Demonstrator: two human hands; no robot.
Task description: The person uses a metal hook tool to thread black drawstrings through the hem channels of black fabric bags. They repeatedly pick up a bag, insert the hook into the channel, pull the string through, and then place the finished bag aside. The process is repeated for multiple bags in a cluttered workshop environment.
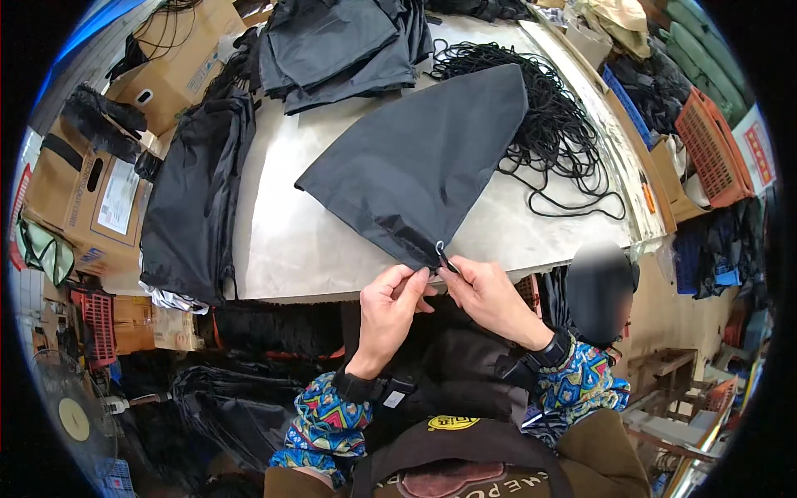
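Note:
A black fabric bag [415, 149] lies spread on the pale tabletop [278, 241], its narrow gathered end pointing toward me at the front edge. My left hand [390, 311] pinches the corner of that end between thumb and fingers. Close beside it, my right hand [490, 299] is closed at the same end, near a small metal hook or wire loop [441, 249] that stands at the bag's opening. Whether the right fingers grip the hook, a cord or the cloth is hard to make out.
A tangled heap of black cord [556, 124] lies right of the bag. Stacked black bags [340, 50] sit at the back, with more black fabric [199, 191] draped at the left. Cardboard boxes [83, 199] stand left; an orange crate [714, 149] is at right. Another person's head [599, 290] shows at right.

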